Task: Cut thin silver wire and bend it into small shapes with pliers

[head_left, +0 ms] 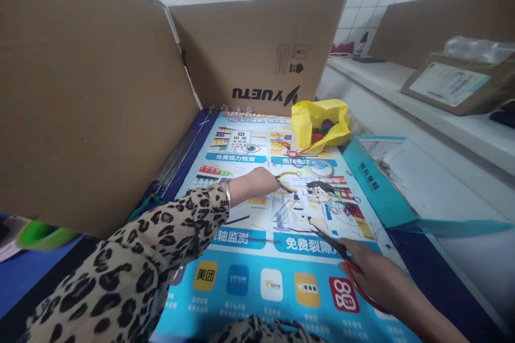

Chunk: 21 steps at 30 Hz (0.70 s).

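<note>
Pointing diagonally forward-left, scissors (340,249) gripped by right hand (370,266); left hand (262,180) clutching curved piece (287,173), yellow bag (302,123) beyond, turquoise box (376,185) right of bag.

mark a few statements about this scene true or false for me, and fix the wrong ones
1. The right hand holds red-handled scissors. True.
2. A silver-coloured bracelet is around the wrist of the left hand. True.
3. The left hand holds nothing. False: it grips a curved yellow object.
4. The yellow bag is open. True.
5. The bag is empty. False: red and purple items show inside it.
</note>
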Tool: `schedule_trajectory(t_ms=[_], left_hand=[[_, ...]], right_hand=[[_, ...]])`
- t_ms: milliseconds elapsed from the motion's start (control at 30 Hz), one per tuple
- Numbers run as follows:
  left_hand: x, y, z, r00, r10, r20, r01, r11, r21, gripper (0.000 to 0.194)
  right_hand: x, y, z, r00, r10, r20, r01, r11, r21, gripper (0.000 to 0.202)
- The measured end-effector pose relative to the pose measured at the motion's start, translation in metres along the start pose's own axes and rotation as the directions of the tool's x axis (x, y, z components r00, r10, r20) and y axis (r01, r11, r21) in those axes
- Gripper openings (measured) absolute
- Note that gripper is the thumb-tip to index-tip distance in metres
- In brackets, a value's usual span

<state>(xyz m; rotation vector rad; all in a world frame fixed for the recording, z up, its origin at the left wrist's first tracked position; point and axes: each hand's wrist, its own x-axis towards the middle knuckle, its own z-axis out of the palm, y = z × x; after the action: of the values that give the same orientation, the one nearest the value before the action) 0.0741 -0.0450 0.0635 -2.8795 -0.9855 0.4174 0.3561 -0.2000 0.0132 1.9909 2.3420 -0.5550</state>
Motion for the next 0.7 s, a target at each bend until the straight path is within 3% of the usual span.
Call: schedule_trajectory(t_ms=[233,433,500,567,700], left_hand=[[0.015,-0.006,-0.001,0.988,0.087,0.128,-0.089,0.996,0.004,0.015],[0.022,-0.012,0.003,0.975,0.092,0.2,-0.085,0.995,-0.045,0.011],[0.022,-0.016,-0.003,0.983,0.072,0.171,-0.056,0.994,-0.093,0.013],[0.023,-0.019,-0.014,0.997,0.026,0.066,-0.011,0.975,-0.222,0.016],[0.021,-0.018,-0.035,0.997,-0.009,-0.082,-0.04,0.812,-0.583,0.017]], right_hand=[[0.002,0.005,0.006,0.999,0.023,0.029,-0.024,0.999,0.037,0.046],[0.005,-0.001,0.001,0.995,0.046,0.088,-0.05,0.998,0.04,0.043],[0.005,-0.001,-0.001,0.995,0.026,0.094,-0.03,0.999,0.035,0.04],[0.005,0.001,-0.003,0.996,-0.012,0.085,0.011,1.0,0.005,0.038],[0.008,0.006,-0.007,0.994,-0.098,0.046,0.103,0.989,-0.107,0.036]])
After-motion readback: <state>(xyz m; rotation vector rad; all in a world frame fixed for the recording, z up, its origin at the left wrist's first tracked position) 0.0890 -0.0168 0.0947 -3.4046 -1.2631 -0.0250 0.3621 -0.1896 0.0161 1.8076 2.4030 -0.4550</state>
